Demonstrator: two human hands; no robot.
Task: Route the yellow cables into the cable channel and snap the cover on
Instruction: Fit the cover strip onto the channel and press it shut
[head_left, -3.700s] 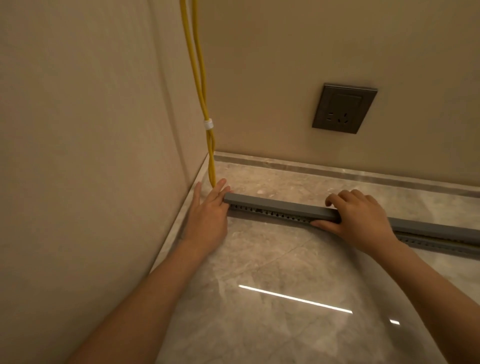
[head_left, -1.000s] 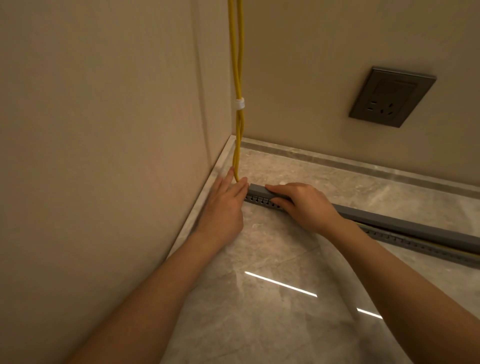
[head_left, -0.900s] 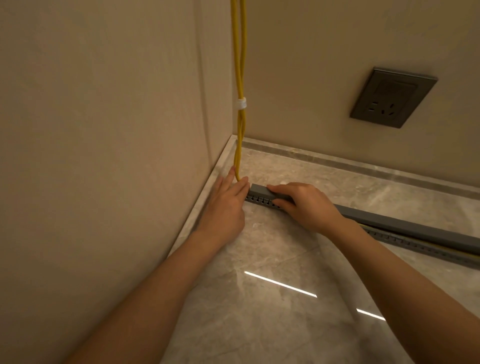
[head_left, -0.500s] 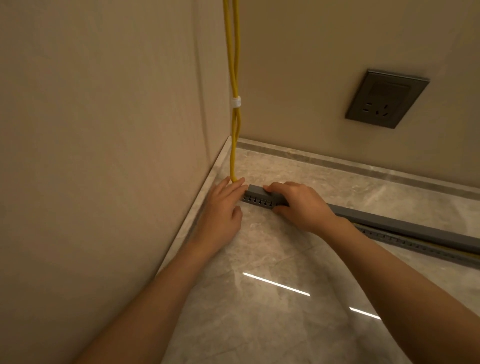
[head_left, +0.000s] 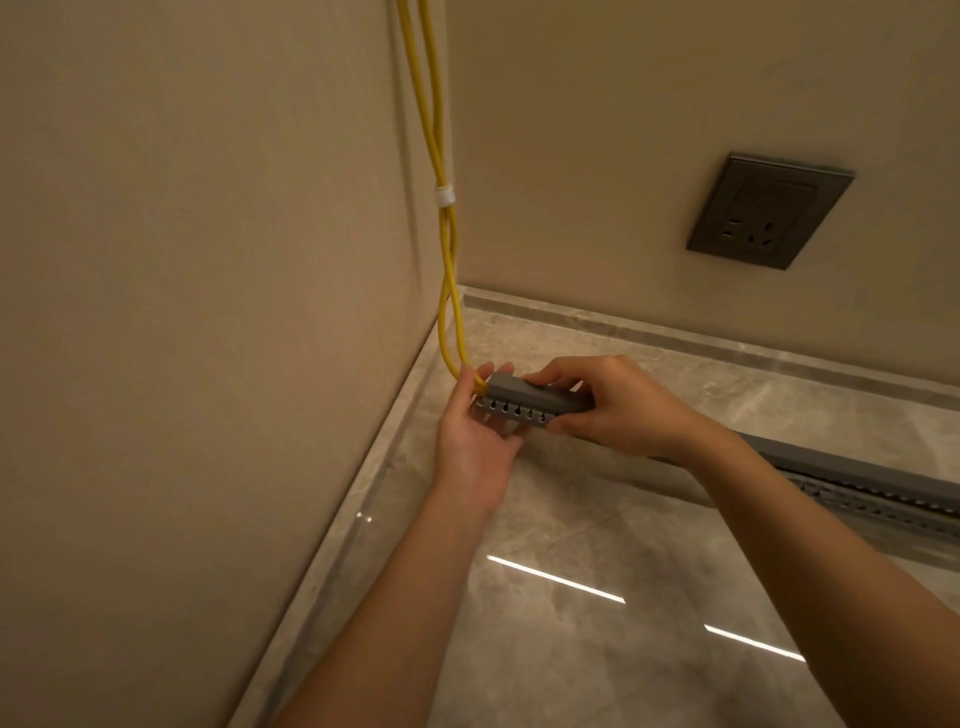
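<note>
Two yellow cables (head_left: 439, 156), tied together by a white band (head_left: 444, 196), hang down the room corner and enter the left end of a grey slotted cable channel (head_left: 519, 408) with its cover (head_left: 862, 470) on top. That end is lifted off the floor. My left hand (head_left: 475, 431) cups the channel's end from below, with its fingers curled up at the cable entry. My right hand (head_left: 618, 402) grips the channel just to the right, fingers over the cover and thumb under the slotted side. The rest of the channel runs right along the floor.
A dark wall socket (head_left: 769, 210) sits on the back wall above a stone skirting (head_left: 727, 343). The left wall (head_left: 208, 312) stands close beside my left arm. The glossy stone floor (head_left: 597, 649) spreads out toward me.
The channel's left end has come up off the floor. My left hand went from lying flat beside it to cupping it from below, and my right hand now wraps round it.
</note>
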